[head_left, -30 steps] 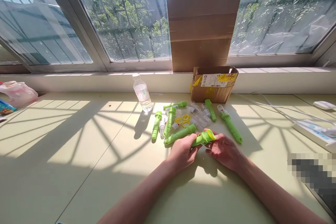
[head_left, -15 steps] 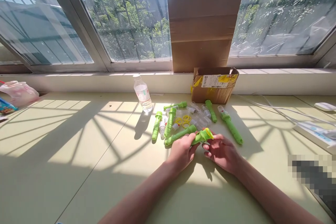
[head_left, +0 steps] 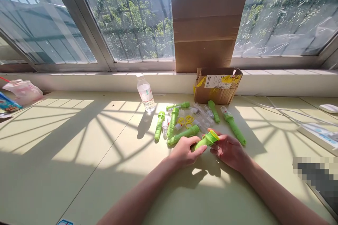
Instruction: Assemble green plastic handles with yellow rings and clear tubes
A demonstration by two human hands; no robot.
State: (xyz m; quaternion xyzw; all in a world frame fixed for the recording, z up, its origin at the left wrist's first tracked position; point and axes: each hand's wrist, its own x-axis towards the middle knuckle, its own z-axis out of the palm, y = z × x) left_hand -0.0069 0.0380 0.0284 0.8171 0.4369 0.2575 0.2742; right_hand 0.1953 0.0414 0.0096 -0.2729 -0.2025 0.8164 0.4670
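Note:
My left hand (head_left: 186, 150) is closed round the lower part of a green plastic tube (head_left: 205, 141), holding it tilted above the table. A yellow ring (head_left: 214, 135) sits on the tube's wide end, which points to the right. At that end my right hand (head_left: 229, 149) has its fingers curled against the tube, partly hidden behind it. Just beyond my left hand lies another green tube (head_left: 182, 135) with a threaded end. Several loose yellow rings (head_left: 188, 119) and clear plastic tubes (head_left: 204, 117) are heaped past my hands.
More green tubes lie around the heap, one on the right (head_left: 235, 128) with a clear-and-white piece on its end. A water bottle (head_left: 146, 95) stands behind on the left. An open cardboard box (head_left: 216, 91) is against the sill. Cables and a power strip (head_left: 318, 135) lie at right.
The held tube has come slightly nearer and to the right, with its yellow-ringed end turned a little more. My right fingers have closed in around that end.

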